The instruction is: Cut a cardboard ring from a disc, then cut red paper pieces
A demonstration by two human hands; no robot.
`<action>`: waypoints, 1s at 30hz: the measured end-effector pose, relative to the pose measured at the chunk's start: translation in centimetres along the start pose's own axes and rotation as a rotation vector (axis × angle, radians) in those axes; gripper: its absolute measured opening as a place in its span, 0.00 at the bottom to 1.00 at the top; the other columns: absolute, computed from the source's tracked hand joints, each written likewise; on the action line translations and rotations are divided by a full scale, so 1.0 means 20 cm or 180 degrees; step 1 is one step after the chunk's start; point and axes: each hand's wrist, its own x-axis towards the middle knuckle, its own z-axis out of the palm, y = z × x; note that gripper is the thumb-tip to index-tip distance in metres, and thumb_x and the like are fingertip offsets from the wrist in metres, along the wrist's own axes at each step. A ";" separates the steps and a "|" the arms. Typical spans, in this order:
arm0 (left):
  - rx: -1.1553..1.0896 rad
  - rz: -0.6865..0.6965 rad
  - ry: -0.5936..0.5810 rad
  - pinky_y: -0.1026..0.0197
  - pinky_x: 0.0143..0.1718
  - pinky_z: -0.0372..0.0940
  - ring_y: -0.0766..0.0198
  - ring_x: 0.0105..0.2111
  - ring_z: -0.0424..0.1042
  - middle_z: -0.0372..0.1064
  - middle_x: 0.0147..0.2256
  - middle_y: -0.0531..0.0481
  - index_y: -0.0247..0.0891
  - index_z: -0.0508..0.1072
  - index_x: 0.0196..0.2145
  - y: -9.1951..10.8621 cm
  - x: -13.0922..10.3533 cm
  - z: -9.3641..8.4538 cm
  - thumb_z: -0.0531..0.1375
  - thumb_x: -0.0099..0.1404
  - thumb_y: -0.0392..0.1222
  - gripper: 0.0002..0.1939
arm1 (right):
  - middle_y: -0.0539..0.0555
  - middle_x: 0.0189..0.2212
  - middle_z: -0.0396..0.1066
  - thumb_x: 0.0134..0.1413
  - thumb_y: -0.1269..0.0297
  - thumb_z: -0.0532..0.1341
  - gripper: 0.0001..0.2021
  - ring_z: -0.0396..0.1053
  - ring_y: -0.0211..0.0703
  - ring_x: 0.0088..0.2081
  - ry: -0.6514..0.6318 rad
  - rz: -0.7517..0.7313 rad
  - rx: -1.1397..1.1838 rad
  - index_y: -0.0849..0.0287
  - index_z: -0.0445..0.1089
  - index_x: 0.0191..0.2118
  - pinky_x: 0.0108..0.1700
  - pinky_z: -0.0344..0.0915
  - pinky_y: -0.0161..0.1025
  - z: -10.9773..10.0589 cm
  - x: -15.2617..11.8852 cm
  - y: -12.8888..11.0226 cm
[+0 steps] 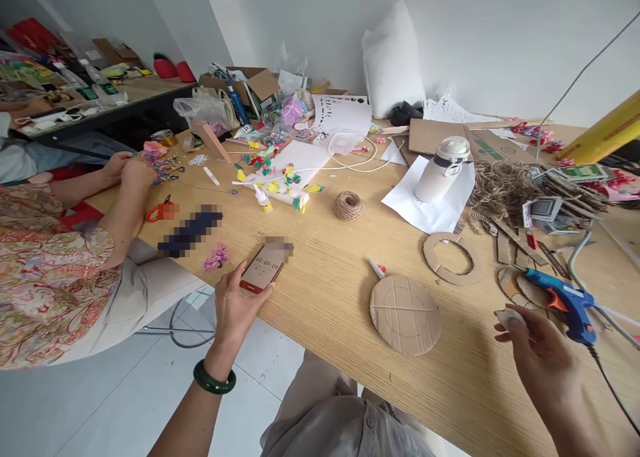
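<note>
A phone [261, 268] showing a timer is held by its sides in my left hand [239, 307], above the table's front edge. My right hand [543, 350] pinches a small white object [511, 320], too small to name, left of a blue glue gun [567, 304]. Between my hands lies a round cardboard disc [406, 315] with a circle drawn on it. Scissors [376, 268] lie partly hidden at its upper edge. Behind the disc, to the right, is a cardboard ring [449, 258]. A ball of twine [349, 205] sits further back.
A white bottle [443, 170] stands on white paper. Tangled twine [503, 185], twigs and cardboard strips lie at the right. Craft pieces and bags crowd the back of the table [310, 310]. At the left, another person's hands [133, 170] hold colourful pieces near red scissors [161, 210].
</note>
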 end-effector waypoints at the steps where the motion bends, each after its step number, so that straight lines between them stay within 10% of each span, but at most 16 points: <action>1: 0.0010 0.0008 -0.0017 0.41 0.57 0.61 0.42 0.56 0.65 0.69 0.52 0.34 0.35 0.66 0.59 0.00 -0.01 0.00 0.66 0.55 0.56 0.39 | 0.54 0.31 0.75 0.50 0.51 0.63 0.15 0.75 0.49 0.29 -0.0045 0.0012 0.0067 0.51 0.72 0.41 0.32 0.74 0.44 0.00 0.00 0.00; 10: 0.0506 0.0255 -0.0191 0.36 0.59 0.58 0.33 0.60 0.60 0.62 0.59 0.21 0.22 0.60 0.63 0.04 -0.01 -0.04 0.62 0.56 0.66 0.50 | 0.54 0.35 0.77 0.48 0.50 0.66 0.18 0.77 0.48 0.32 -0.0347 0.0185 0.0285 0.53 0.74 0.43 0.40 0.73 0.45 -0.02 0.05 -0.01; 15: -0.0489 0.0819 -0.0050 0.44 0.58 0.62 0.45 0.58 0.66 0.68 0.57 0.36 0.38 0.68 0.59 0.39 -0.04 -0.08 0.60 0.64 0.57 0.31 | 0.56 0.39 0.78 0.42 0.48 0.70 0.20 0.75 0.51 0.41 -0.0512 0.0392 0.0900 0.57 0.76 0.38 0.47 0.72 0.47 -0.02 0.04 -0.10; 19: -0.1832 0.1286 -0.1176 0.49 0.54 0.68 0.53 0.49 0.75 0.76 0.49 0.45 0.45 0.77 0.49 0.83 -0.13 0.03 0.61 0.65 0.49 0.16 | 0.56 0.36 0.77 0.47 0.46 0.67 0.19 0.74 0.48 0.37 -0.1123 0.0235 0.1430 0.58 0.75 0.37 0.38 0.75 0.45 0.06 -0.01 -0.23; 24: -0.3357 0.0142 -0.3500 0.50 0.44 0.75 0.53 0.40 0.80 0.77 0.47 0.41 0.38 0.76 0.51 1.25 -0.28 0.28 0.63 0.62 0.53 0.23 | 0.53 0.34 0.75 0.53 0.47 0.63 0.21 0.74 0.45 0.35 -0.1428 -0.0138 0.1465 0.55 0.69 0.48 0.30 0.74 0.41 0.17 -0.10 -0.34; 30: -0.3656 -0.0238 -0.3323 0.57 0.35 0.76 0.58 0.29 0.79 0.80 0.36 0.44 0.34 0.79 0.38 1.35 -0.29 0.45 0.66 0.59 0.52 0.18 | 0.53 0.40 0.76 0.58 0.54 0.60 0.14 0.74 0.43 0.41 -0.1542 -0.0614 0.0703 0.53 0.71 0.46 0.39 0.72 0.39 0.17 -0.02 -0.37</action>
